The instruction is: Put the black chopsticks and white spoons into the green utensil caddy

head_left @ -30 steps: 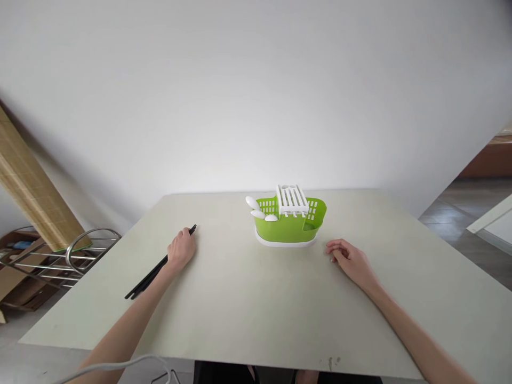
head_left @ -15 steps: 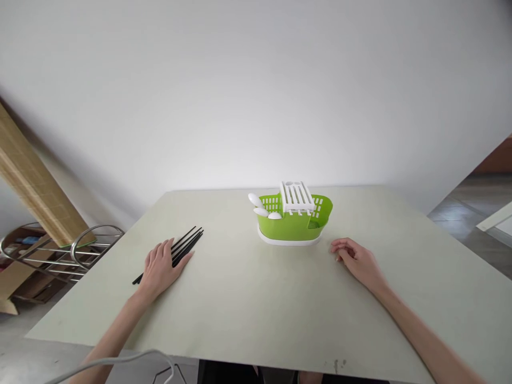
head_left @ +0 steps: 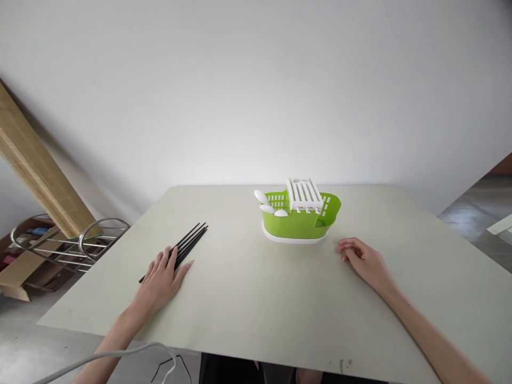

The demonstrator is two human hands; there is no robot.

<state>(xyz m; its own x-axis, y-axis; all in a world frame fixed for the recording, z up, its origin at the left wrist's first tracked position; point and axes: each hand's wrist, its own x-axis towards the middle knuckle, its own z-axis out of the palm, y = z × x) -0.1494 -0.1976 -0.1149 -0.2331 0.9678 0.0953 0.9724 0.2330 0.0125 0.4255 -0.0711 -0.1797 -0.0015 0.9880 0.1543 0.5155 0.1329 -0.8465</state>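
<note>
Several black chopsticks (head_left: pixel 190 242) lie in a bundle on the left part of the pale table (head_left: pixel 256 298). My left hand (head_left: pixel 162 277) lies flat and open on the table, its fingers resting over the near ends of the chopsticks. A green cutlery basket (head_left: pixel 300 216) with a white slotted insert and white spoons stands at the far middle. My right hand (head_left: pixel 366 261) rests on the table just right of and in front of the basket, fingers loosely curled, holding nothing.
A metal wire rack (head_left: pixel 68 248) and cardboard boxes stand on the floor to the left, beside a leaning bamboo roll (head_left: pixel 40 170). A white cable (head_left: pixel 120 354) hangs at the table's near edge. A plain white wall is behind.
My left hand has let go of the chopsticks and drawn back toward me, flattening over their near ends. The chopsticks now lie spread on the table. My right hand stayed put.
</note>
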